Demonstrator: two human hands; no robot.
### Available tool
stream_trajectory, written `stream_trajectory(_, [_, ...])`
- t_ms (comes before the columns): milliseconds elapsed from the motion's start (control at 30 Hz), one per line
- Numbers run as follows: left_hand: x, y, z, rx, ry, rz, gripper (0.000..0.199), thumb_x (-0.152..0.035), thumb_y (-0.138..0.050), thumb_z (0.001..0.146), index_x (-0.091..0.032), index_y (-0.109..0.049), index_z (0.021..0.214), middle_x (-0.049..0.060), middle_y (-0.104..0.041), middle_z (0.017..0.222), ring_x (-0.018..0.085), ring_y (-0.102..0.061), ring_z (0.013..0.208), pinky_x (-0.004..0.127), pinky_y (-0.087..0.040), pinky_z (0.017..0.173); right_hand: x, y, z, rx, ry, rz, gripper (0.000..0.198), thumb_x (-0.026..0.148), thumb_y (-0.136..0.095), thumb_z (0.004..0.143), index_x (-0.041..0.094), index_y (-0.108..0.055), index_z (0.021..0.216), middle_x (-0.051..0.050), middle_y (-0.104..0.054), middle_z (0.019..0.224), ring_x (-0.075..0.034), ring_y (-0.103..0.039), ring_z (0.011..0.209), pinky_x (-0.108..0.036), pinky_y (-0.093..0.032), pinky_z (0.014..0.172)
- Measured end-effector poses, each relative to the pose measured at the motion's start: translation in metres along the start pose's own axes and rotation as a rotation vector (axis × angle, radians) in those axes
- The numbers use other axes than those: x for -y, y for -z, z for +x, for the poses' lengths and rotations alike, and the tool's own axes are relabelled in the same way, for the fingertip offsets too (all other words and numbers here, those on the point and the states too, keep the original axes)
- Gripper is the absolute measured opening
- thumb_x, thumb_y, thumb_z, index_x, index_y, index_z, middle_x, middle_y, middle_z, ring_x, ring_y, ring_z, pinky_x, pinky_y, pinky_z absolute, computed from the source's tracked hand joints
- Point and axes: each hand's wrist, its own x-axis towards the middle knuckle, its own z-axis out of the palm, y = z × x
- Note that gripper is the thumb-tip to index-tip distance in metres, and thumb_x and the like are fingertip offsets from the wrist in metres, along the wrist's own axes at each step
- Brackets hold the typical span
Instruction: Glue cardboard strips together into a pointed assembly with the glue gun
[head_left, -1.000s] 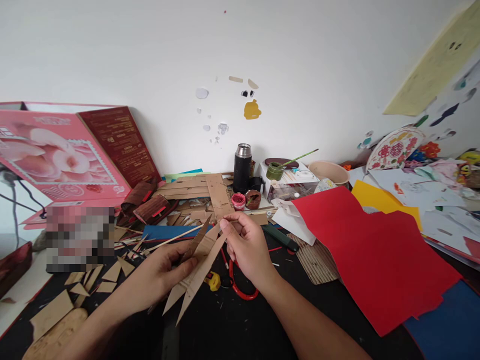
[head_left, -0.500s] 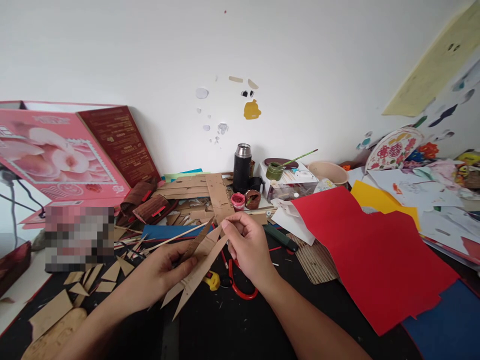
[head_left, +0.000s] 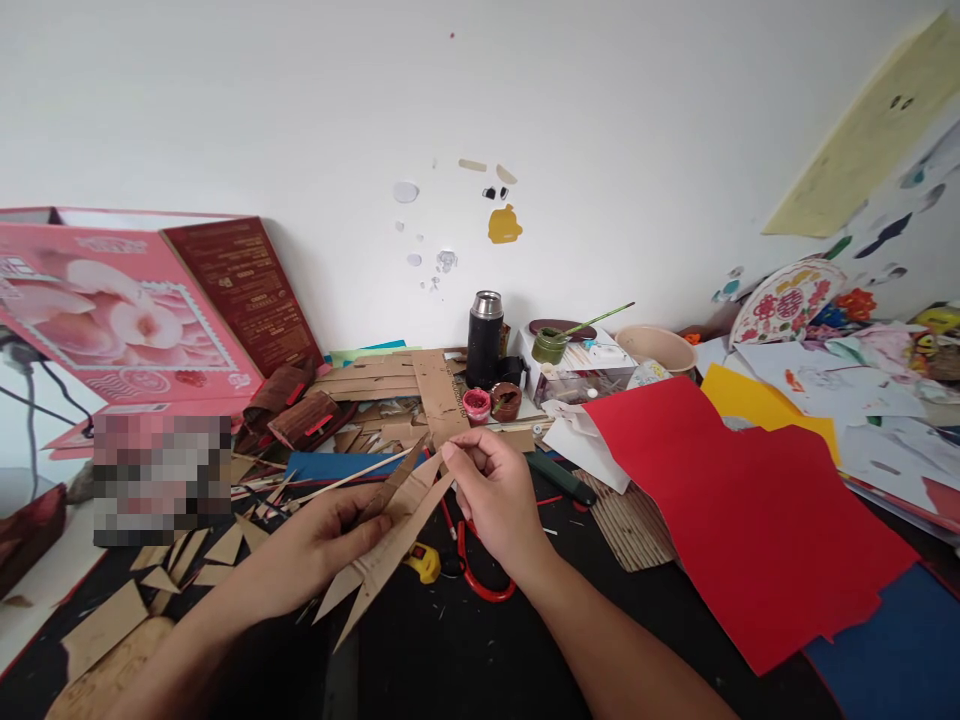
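White wall (head_left: 315, 130) behind; dark table (head_left: 465, 660) being crowded with offcuts and paper. Beyond the hands, a black flask (head_left: 484, 348) is being kept against the wall side. Cardboard scraps (head_left: 224, 545) are being left scattered beside the left forearm; to the right, a large red sheet (head_left: 742, 510) is being left clear of the elbow.

A pointed cardboard piece (head_left: 394, 550) is being held between the hands. Its middle is being pinched by the left hand (head_left: 322, 555), thumb on top, along with a brown strip (head_left: 395, 482); its upper tip is being pinched by the right hand (head_left: 495, 490), thumb to fingers. Presumably the thin card is being gripped at two places so that twisting is being prevented.

Against the frame of a second ago, the same pinches are being kept, while the card's free lower points are being swung slightly leftward.
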Motion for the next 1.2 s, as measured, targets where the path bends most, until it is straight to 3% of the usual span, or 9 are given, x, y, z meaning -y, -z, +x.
stream_trajectory(300, [0.0,0.001,0.0,0.037,0.027,-0.023,0.042,-0.057,-0.065,0.098,-0.023,-0.082,0.118,0.007,-0.082,0.113,0.031,-0.074,0.105,0.038,-0.06,0.096,-0.001,0.0,0.001,-0.01,-0.004,0.018,0.033,0.053,-0.078,0.09,0.022,-0.066,0.087,0.009,-0.046,0.056,-0.01,-0.038,0.042,-0.025,-0.023,0.041])
stream_trajectory(967, [0.0,0.002,0.0,-0.037,0.007,0.078,0.038,-0.055,-0.067,0.096,-0.024,-0.083,0.11,0.005,-0.084,0.11,0.032,-0.076,0.106,0.036,-0.06,0.095,-0.004,0.002,0.002,-0.016,-0.013,-0.019,0.037,0.057,-0.077,0.091,0.022,-0.067,0.087,0.008,-0.047,0.06,-0.01,-0.039,0.043,-0.025,-0.025,0.042])
stream_trajectory(1200, [-0.009,0.002,0.0,-0.017,-0.026,0.088,0.034,-0.052,-0.066,0.097,-0.023,-0.082,0.105,0.004,-0.083,0.106,0.03,-0.074,0.101,0.035,-0.059,0.093,-0.006,0.004,0.003,-0.026,0.001,-0.076,0.035,0.056,-0.075,0.093,0.022,-0.069,0.088,0.008,-0.043,0.058,-0.012,-0.039,0.044,-0.026,-0.027,0.042])
